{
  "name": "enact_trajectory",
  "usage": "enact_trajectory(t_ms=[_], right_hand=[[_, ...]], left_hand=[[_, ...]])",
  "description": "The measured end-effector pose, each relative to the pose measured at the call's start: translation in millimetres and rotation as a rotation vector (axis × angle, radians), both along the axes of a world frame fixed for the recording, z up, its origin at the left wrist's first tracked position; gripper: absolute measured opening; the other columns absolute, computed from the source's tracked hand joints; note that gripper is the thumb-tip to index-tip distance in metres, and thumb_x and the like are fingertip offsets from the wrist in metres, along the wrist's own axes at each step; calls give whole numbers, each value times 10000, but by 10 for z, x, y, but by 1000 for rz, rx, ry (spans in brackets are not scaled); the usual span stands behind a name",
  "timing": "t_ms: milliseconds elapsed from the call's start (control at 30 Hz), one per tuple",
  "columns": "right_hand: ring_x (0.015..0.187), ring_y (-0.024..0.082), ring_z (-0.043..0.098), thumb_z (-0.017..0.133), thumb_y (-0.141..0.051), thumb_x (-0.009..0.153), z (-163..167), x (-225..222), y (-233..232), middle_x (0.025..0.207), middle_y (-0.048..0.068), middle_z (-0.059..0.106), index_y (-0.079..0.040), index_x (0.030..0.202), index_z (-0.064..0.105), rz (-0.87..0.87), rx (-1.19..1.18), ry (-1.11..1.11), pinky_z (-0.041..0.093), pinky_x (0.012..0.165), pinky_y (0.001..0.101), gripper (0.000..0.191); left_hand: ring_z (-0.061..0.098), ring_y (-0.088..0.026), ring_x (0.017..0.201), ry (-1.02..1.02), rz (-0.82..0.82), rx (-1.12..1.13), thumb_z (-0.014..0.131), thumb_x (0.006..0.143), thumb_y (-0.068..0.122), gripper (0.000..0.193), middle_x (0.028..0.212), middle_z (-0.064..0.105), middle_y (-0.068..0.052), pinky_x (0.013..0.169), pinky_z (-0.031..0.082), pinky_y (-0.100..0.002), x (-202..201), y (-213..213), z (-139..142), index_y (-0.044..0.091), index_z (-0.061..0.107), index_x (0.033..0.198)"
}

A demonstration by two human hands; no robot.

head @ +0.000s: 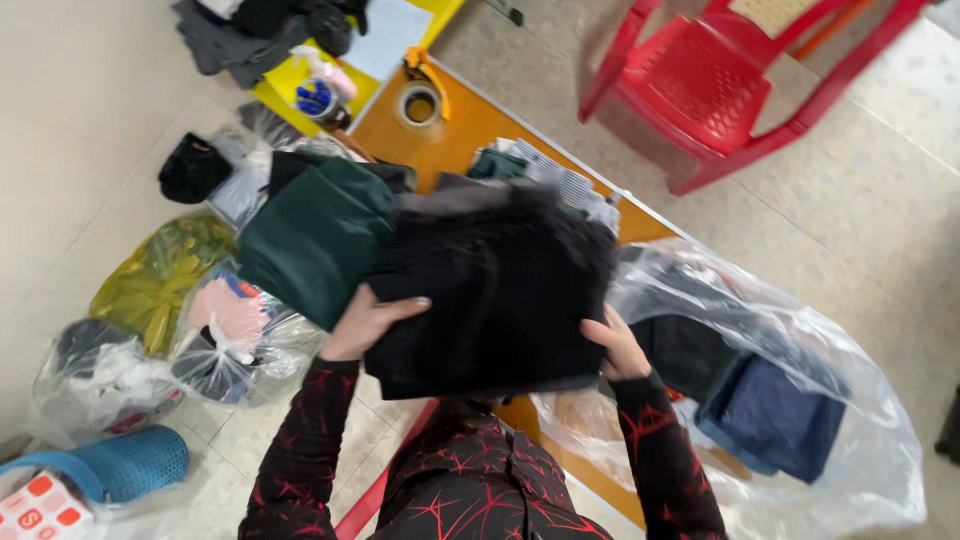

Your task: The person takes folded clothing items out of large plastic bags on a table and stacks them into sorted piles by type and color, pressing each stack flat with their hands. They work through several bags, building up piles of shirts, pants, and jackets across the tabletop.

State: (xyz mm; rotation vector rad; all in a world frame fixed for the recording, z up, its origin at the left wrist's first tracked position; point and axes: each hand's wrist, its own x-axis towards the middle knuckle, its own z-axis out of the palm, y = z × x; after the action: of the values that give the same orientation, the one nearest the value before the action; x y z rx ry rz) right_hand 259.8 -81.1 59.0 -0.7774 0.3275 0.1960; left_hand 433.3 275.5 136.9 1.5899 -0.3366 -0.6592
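I have my left hand (pixel 365 322) and right hand (pixel 617 345) clamped on opposite edges of a folded black garment (pixel 495 290), which I judge could sag unfolded or topple the dark green garment (pixel 315 240) beside it.

The folded garment (pixel 500 290) held between the left hand (pixel 365 322) and the right hand (pixel 618 345) is plain black. The sleeves (pixel 300 440) are black with a red crackle pattern. The folded cloth (pixel 315 235) beside it is dark green. The table (pixel 460 125) is orange-brown, with a yellow board (pixel 285 85) at its far end. The chair (pixel 720 80) is bright red. A clear plastic bag (pixel 800 400) holds blue and black clothes. The basket (pixel 120 462) is light blue.
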Motion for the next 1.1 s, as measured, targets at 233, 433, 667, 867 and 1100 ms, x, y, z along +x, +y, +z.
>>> enact_trajectory(t_ms=[233,433,667,867,1100], right_hand=[[1150,181,644,800,-123,808,329,2443,1210,1258,133,724,66,1362,627,457,-624,-222,495,1044,308,610],[1245,310,595,926,-312,753,-458,3325,1864,1281,224,639,108,1358,500,489,-1117,-292,455,1027,363,850],[1128,370,686,846,-436,766,-803,3227,1916,1147,264,722,55,1263,630,413,-1302,-160,524,957,404,731],[913,302,724,758,-472,891,-767,3045,1784,956,197,736,-14,1192,655,310,-1299,-73,562,839,400,558],[797,182,728,717,-195,918,-435,2307,1307,884,110,753,-29,1213,626,325,-1109,-276,564,744,309,350]], left_hand=[[704,-190,1040,165,746,-219,763,845,50,443,1184,724,-94,933,559,-326,202,1262,-611,-34,652,1265],[694,-210,1045,343,933,-284,784,890,97,428,1194,728,-113,930,550,-345,356,1557,-1668,-70,672,1267],[655,-148,1094,305,1005,-152,782,900,174,456,1232,706,-54,952,499,-294,367,1542,-1970,-8,651,1298],[661,-206,1129,-258,1049,218,807,918,79,441,1278,716,-144,1018,506,-311,313,1461,-2028,-93,661,1297],[265,-451,1484,-453,1202,648,917,816,195,1113,1605,227,-329,1207,266,-530,391,1410,-1785,-80,171,1594]])
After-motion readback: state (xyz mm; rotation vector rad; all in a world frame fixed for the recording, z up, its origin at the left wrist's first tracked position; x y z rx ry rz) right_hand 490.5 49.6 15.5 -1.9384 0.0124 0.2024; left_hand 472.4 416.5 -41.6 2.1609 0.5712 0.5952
